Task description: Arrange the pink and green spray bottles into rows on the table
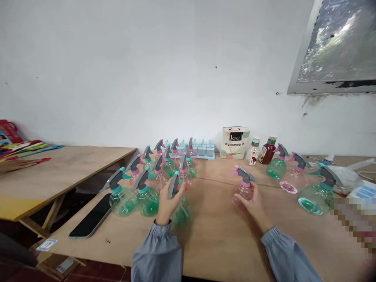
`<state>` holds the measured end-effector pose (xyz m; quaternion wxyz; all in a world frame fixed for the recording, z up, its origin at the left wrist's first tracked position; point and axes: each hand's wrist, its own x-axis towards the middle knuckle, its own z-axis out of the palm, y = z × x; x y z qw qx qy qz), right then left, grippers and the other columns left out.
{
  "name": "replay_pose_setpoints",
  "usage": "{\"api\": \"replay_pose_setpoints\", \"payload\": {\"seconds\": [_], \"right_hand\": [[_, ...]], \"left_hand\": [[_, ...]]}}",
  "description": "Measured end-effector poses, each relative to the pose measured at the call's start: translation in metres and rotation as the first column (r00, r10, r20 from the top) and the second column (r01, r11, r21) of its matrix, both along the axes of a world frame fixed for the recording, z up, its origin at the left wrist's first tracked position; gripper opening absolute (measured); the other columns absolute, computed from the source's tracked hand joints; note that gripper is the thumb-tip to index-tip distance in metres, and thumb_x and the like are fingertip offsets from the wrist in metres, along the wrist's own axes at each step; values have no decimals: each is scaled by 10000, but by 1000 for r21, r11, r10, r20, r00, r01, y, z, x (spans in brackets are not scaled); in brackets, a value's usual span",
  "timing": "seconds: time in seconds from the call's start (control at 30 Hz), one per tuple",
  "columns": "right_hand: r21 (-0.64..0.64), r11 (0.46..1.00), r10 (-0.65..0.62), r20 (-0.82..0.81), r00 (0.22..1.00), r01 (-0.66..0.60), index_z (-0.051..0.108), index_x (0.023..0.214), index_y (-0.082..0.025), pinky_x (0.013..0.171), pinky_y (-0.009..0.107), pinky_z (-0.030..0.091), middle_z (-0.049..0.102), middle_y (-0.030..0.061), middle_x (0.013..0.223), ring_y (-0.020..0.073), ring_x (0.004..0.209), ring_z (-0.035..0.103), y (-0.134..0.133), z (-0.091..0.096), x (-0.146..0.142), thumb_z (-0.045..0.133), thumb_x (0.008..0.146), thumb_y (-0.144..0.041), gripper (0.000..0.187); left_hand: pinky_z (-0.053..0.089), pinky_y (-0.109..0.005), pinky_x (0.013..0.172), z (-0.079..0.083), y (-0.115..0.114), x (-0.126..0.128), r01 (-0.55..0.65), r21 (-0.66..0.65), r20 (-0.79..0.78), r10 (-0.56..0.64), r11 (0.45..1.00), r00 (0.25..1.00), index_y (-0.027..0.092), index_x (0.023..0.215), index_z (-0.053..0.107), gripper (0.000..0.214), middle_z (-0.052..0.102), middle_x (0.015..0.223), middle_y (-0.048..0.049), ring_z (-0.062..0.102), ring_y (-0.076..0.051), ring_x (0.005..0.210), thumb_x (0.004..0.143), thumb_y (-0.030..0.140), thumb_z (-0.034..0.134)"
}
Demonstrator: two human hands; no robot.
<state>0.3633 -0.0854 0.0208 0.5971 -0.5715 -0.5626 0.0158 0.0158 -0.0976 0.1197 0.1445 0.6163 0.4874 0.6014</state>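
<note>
My left hand (169,203) is closed round the neck of a green spray bottle (182,213) with a grey trigger head, standing at the front of a cluster of several green and pink spray bottles (160,172). My right hand (253,200) wraps the side of a pink spray bottle (241,191) that stands alone on the wooden table (217,235). Both arms wear grey sleeves.
Three more spray bottles (293,178) stand at the right. A black phone (91,217) lies at the table's left edge. A paper bag (235,142), a white bottle (254,150), a dark bottle (268,150) and a blue mould tray (202,150) sit by the wall. Another table (58,164) stands left.
</note>
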Motion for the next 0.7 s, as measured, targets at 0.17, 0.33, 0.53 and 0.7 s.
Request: {"api": "replay_pose_setpoints", "payload": {"seconds": [0.17,0.33,0.53,0.7], "right_hand": [[10,1000,4,-25,1000,-4,496,1217,-194,970,534,458,611,154,1187,339,1105,595,1,-1,0,760,623,-679,812],[23,1000,16,-22,1000,-15,501,1210,-211,945,523,472,619,144,1184,327,1084,605,1,-2,0,758,639,-670,776],[39,999,4,-31,999,-2,508,1196,-203,941,533,472,625,140,1151,330,1067,608,2,-4,-2,761,625,-677,784],[47,998,34,-69,997,-31,488,1242,-194,972,550,466,597,154,1204,342,1124,585,4,-10,0,794,602,-636,835]], "left_hand": [[562,-314,794,-2,19,-2,-117,132,48,111,984,993,205,1153,642,477,730,980,-60,700,-206,869,759,463,716],[561,-352,805,-12,20,-1,-162,177,16,162,971,987,225,1126,653,367,739,1025,-78,694,-235,949,825,436,660],[509,-458,926,-18,19,2,-295,312,-97,339,903,936,241,1071,665,288,734,999,-92,654,-264,955,865,435,609],[482,-507,957,-23,21,2,-329,388,-38,372,861,927,219,1241,538,475,686,1117,-135,662,-290,1023,851,472,634]]}}
